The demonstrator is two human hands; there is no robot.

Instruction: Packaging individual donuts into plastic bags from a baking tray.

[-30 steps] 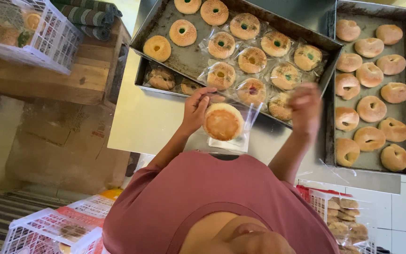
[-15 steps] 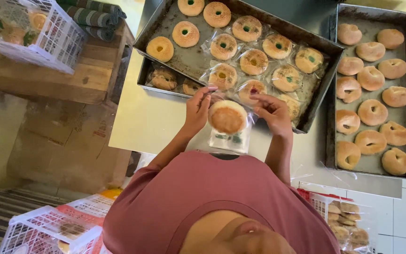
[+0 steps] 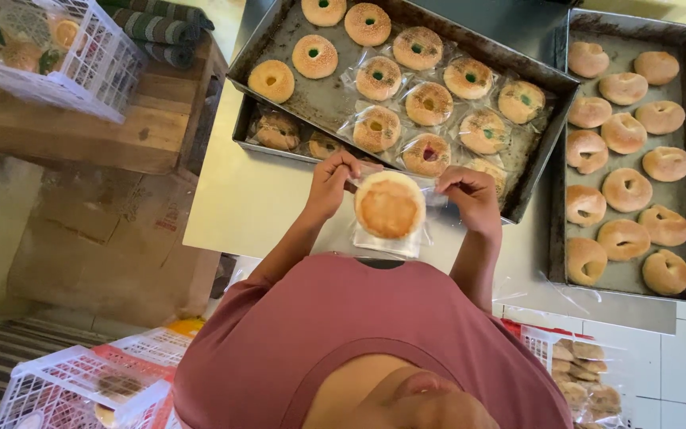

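Head view looks down over my chest at both my hands, raised side by side above the pale desk (image 3: 240, 199). My left hand (image 3: 329, 184) sits at nine o'clock of the round bun (image 3: 389, 208), fingers curled shut and pinching the top edge of its clear plastic bag (image 3: 387, 238); my right hand (image 3: 470, 199) is at three o'clock, fingers likewise closed on the bag's other top corner. The bun hangs between them inside the bag, flat golden-brown face toward me, paler at the rim, the bag's loose end trailing toward six o'clock. At twelve o'clock a dark metal tray (image 3: 295, 87) rests tilted across a lower tray (image 3: 241, 131); the upper one carries sesame-topped ring buns, some bare at its ten o'clock end, the rest already in clear wrappers with green or red centres. The lower tray shows a couple of wrapped buns peeking out. At three o'clock a second deep tray (image 3: 559, 199) holds three columns of plain unwrapped twisted buns. A white plastic basket (image 3: 105, 71) with wrapped goods stands on a wooden block (image 3: 81, 135) at ten o'clock, another white basket (image 3: 65, 389) lies at seven o'clock, and a bag of buns (image 3: 581, 381) sits at five o'clock.
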